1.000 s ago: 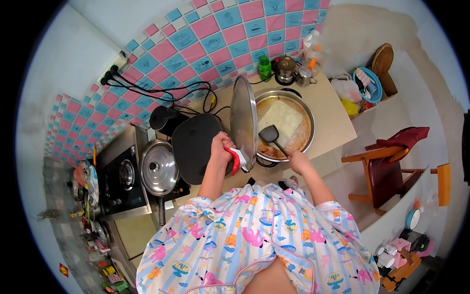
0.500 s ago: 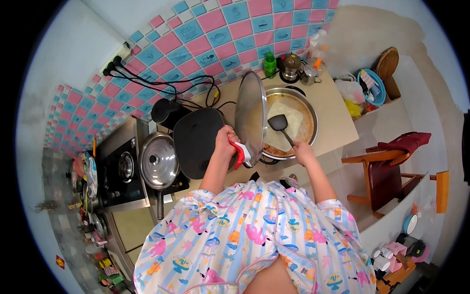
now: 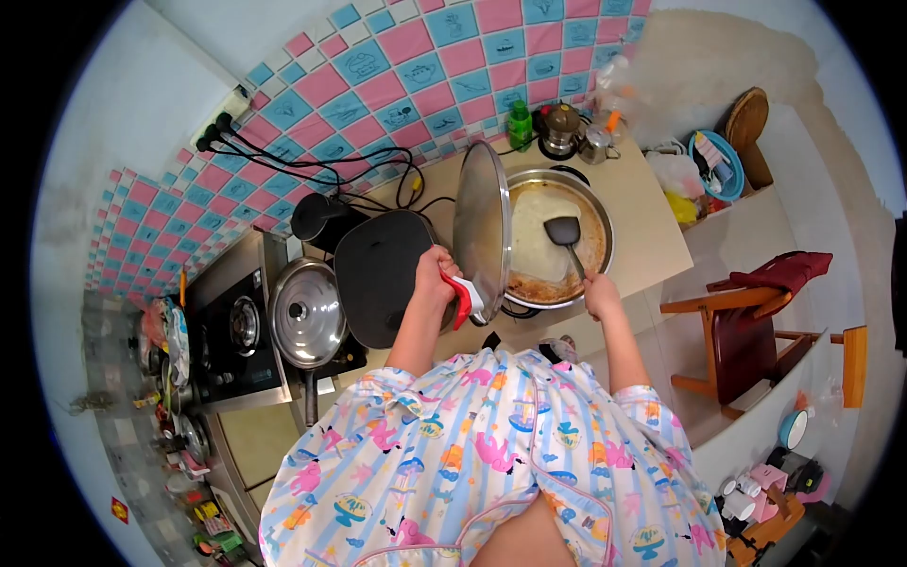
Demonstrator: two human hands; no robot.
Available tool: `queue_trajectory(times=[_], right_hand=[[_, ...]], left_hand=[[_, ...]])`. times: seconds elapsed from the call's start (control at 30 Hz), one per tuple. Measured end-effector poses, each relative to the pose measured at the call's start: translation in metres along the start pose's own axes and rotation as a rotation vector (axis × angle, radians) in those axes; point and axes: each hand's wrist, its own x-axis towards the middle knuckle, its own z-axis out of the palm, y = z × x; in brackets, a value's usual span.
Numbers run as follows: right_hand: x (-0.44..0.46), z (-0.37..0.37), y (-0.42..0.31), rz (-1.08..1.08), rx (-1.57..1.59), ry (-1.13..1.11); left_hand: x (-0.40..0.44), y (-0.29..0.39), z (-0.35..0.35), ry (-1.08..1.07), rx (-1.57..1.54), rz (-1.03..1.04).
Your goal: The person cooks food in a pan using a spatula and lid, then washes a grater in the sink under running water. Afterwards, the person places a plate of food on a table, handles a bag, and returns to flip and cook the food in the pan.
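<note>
Spatula clasped in the right hand points to 11 o'clock over pale, flat food in a pan; the left hand grips the red-and-white handle of a tilted lid at the pan's 9 o'clock.

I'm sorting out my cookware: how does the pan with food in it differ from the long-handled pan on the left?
The wide pan is uncovered, showing pale flat food; the long-handled pan wears a lid. The wide pan looks larger than the long-handled pan. A spatula in the right hand is at the wide pan; neither hand touches the long-handled pan. Both are round.
</note>
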Motion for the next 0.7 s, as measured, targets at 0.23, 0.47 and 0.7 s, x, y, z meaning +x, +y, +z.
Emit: queue_trajectory(times=[0.23,0.47,0.7], right_hand=[[-0.012,-0.001,-0.013,-0.143,-0.181,0.007],[-0.038,0.001,-0.005,-0.158,-0.248,-0.029],[-0.057,0.004,-0.011,-0.168,-0.176,-0.102]], left_hand=[[0.000,0.003,0.003,0.014,-0.012,-0.010],[0.004,0.004,0.002,-0.001,-0.007,-0.016],[0.009,0.001,0.005,-0.032,0.032,-0.034]])
